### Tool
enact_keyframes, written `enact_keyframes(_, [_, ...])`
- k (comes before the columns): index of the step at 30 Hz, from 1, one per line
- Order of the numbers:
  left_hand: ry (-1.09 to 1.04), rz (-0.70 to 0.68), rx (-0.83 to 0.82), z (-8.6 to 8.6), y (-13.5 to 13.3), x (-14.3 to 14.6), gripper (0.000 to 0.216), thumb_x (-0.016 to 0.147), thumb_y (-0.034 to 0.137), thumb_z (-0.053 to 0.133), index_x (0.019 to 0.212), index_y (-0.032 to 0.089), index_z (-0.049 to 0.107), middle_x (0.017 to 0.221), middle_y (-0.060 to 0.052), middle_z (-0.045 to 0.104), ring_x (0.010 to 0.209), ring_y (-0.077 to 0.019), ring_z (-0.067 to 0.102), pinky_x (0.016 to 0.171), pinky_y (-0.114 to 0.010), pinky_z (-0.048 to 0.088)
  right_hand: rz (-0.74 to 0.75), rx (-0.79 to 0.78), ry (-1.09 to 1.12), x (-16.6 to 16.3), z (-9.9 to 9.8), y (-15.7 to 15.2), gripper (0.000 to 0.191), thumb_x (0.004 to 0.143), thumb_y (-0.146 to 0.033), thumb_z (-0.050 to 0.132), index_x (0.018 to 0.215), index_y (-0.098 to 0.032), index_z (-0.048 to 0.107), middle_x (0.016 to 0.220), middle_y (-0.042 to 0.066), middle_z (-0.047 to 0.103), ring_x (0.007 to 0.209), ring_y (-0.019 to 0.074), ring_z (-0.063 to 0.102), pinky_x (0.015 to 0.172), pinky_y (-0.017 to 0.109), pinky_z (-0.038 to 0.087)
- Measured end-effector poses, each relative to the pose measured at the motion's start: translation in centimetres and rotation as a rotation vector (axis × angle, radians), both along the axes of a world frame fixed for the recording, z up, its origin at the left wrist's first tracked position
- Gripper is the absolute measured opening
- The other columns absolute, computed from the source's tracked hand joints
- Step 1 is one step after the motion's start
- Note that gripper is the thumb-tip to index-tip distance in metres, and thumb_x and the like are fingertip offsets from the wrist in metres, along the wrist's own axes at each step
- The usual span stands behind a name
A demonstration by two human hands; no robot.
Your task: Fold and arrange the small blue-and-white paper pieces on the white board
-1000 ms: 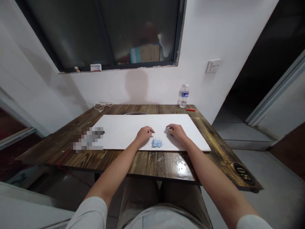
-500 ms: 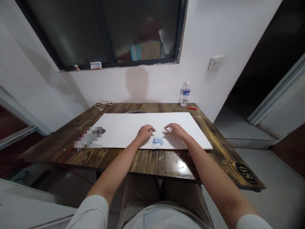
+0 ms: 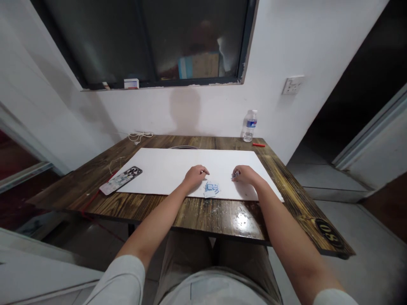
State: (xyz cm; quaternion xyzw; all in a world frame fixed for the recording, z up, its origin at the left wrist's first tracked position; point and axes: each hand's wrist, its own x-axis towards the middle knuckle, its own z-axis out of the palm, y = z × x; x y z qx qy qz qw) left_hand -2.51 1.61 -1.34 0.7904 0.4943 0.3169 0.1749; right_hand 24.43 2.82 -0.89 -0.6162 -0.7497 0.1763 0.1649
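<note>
A white board lies flat on the wooden table. Near its front edge rests a small flat piece with blue line markings, perhaps clear or pale; its kind is too small to tell. My left hand is on the board just left of and behind that piece, its fingers curled into a pinch; whether anything is between them I cannot make out. To the right, my right hand hovers low over the board with fingertips closed on a small greyish-blue piece, partly hidden by the fingers.
A phone in a patterned case lies across the board's left edge. Behind the board are a white cable, a water bottle and a red pen-like stick. The table has small crumbs along its front.
My right hand has moved right, away from the blue-marked piece, and its fingers have closed on a small greyish-blue piece. The left hand stays about where it was.
</note>
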Motion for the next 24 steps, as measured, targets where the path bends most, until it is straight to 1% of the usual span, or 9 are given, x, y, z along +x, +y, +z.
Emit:
enact_keyframes(4, [0.006,0.006,0.007,0.0,0.1,0.0,0.026,0.075,0.015,0.048,0.079,0.019,0.074,0.086,-0.002,0.069,0.076,-0.0152,0.06,0.072,-0.026,0.049,-0.033,-0.041,0.153,0.3,-0.4,0.3,0.024,0.059,-0.016,0.079,0.082,-0.017,0.071,0.079,0.002,0.073,0.071,0.0161,0.065,0.059,0.022,0.043])
enact_keyframes(8, [0.016,0.005,0.015,-0.1,0.1,-0.1,0.027,0.076,0.015,0.048,0.079,0.019,0.074,0.087,-0.002,0.068,0.075,-0.0153,0.06,0.074,-0.027,0.049,-0.025,-0.113,0.414,0.1,-0.5,0.3,0.022,0.06,-0.017,0.077,0.079,-0.016,0.067,0.069,0.001,0.07,0.06,0.0141,0.062,0.054,0.022,0.043])
enact_keyframes(12, [0.025,-0.004,0.023,-0.1,0.2,-0.1,0.027,0.076,0.015,0.047,0.08,0.019,0.074,0.087,-0.003,0.069,0.077,-0.0158,0.06,0.076,-0.028,0.048,0.122,-0.177,0.7,-1.5,-0.2,-0.2,0.035,0.056,-0.024,0.08,0.087,-0.016,0.067,0.064,-0.001,0.066,0.057,0.0133,0.059,0.052,0.023,0.043])
enact_keyframes(15, [0.021,-0.007,0.029,-0.2,0.3,-0.1,0.027,0.076,0.014,0.048,0.08,0.019,0.074,0.086,-0.003,0.069,0.08,-0.0165,0.061,0.079,-0.029,0.049,0.293,-0.236,0.724,-3.8,-0.1,-1.1,0.036,0.057,-0.031,0.082,0.087,-0.015,0.068,0.065,0.0,0.067,0.058,0.014,0.059,0.053,0.024,0.043])
enact_keyframes(16, [0.016,-0.002,0.027,-0.3,0.3,0.0,0.027,0.076,0.014,0.048,0.08,0.019,0.074,0.086,-0.003,0.069,0.081,-0.0167,0.061,0.08,-0.029,0.049,0.34,-0.22,0.692,-4.5,-0.1,-1.5,0.035,0.058,-0.032,0.082,0.087,-0.016,0.07,0.067,0.0,0.068,0.062,0.0148,0.06,0.057,0.025,0.045])
enact_keyframes(18, [-0.012,0.01,0.027,-0.3,0.3,0.0,0.026,0.076,0.013,0.049,0.081,0.019,0.074,0.087,-0.003,0.07,0.083,-0.0168,0.062,0.082,-0.029,0.049,0.395,-0.102,0.565,-5.9,-0.2,-2.0,0.029,0.059,-0.029,0.082,0.084,-0.018,0.072,0.073,0.001,0.069,0.072,0.0162,0.062,0.068,0.027,0.047])
enact_keyframes(20, [-0.07,0.013,0.044,-0.1,0.2,0.0,0.026,0.076,0.013,0.048,0.083,0.018,0.073,0.089,-0.003,0.07,0.084,-0.0165,0.062,0.082,-0.029,0.05,0.408,0.025,0.442,-6.7,-0.3,-2.3,0.024,0.063,-0.028,0.081,0.086,-0.021,0.074,0.085,0.002,0.072,0.082,0.0178,0.063,0.077,0.028,0.047])
enact_keyframes(22, [-0.142,-0.007,0.059,0.1,-0.1,0.1,0.027,0.077,0.012,0.047,0.085,0.018,0.072,0.09,-0.003,0.07,0.083,-0.0156,0.063,0.08,-0.028,0.051,0.328,0.141,0.396,-6.8,-0.5,-2.1,0.016,0.073,-0.027,0.074,0.088,-0.022,0.074,0.095,0.004,0.072,0.086,0.0182,0.062,0.081,0.029,0.046])
enact_keyframes(24, [-0.196,-0.062,0.063,0.4,-0.6,0.2,0.026,0.078,0.013,0.047,0.087,0.017,0.071,0.09,-0.004,0.07,0.08,-0.0147,0.064,0.074,-0.026,0.051,0.187,0.221,0.414,-6.4,-0.7,-1.5,0.013,0.082,-0.026,0.064,0.089,-0.021,0.074,0.097,0.006,0.072,0.085,0.0178,0.062,0.08,0.029,0.046])
